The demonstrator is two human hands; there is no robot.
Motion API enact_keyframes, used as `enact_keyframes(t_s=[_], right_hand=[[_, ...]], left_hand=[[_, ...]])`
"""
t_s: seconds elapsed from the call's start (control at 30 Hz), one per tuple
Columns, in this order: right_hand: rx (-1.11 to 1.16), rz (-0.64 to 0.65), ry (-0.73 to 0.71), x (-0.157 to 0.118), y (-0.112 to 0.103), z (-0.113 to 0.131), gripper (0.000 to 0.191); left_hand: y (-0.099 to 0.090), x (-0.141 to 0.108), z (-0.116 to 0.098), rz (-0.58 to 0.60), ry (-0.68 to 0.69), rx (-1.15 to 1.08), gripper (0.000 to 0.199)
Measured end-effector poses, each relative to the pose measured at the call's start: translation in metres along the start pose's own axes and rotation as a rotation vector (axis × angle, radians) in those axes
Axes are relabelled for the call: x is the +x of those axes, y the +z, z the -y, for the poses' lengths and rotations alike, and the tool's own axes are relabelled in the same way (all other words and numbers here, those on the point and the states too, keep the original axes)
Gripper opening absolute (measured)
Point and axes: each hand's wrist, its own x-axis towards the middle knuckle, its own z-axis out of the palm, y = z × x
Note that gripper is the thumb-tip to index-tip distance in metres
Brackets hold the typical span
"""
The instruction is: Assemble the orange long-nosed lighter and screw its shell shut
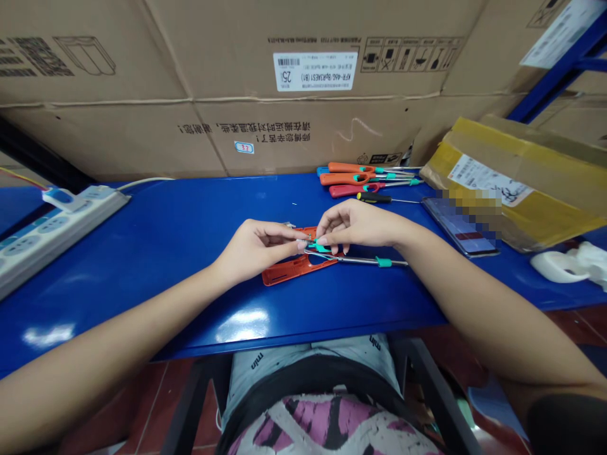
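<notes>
My left hand (258, 249) pinches a small piece, too tiny to make out, between thumb and fingertips. Close against it, my right hand (363, 224) grips a green plastic trigger (322, 247) with thumb and forefinger. Below both hands lies an opened long-neck lighter: one orange shell half (287, 272) is in front, and another orange half (307, 231) is partly hidden behind the fingers. Its metal barrel (358, 260) points right and carries a green collar (384, 262). A thin pale wire runs beside the trigger.
Several assembled lighters (348, 179) lie at the back with a yellow-black screwdriver (374, 198). A phone (459, 227) and a taped carton (531, 170) are right, near a white object (559, 266). A power strip (61, 221) sits left on the blue table (165, 253); large cardboard boxes (142, 139) stand behind.
</notes>
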Motion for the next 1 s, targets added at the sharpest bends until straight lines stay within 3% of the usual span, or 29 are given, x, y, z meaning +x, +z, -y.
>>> enact_keyframes(t_s=[0.27, 0.6, 0.83, 1.0], right_hand=[[0.029, 0.036, -0.037, 0.000, 0.001, -0.002, 0.018], [0.036, 0.084, -0.052, 0.001, 0.004, -0.004, 0.016], [0.123, 0.113, -0.102, 0.003, 0.001, -0.008, 0.015], [0.157, 0.081, -0.062, 0.006, 0.001, -0.011, 0.020]], left_hand=[[-0.002, -0.001, -0.001, 0.008, 0.115, 0.182, 0.020], [0.000, -0.004, -0.002, -0.001, 0.211, 0.199, 0.014], [0.001, -0.007, -0.006, -0.079, 0.226, 0.218, 0.012], [0.000, -0.004, -0.004, -0.008, 0.217, 0.206, 0.013]])
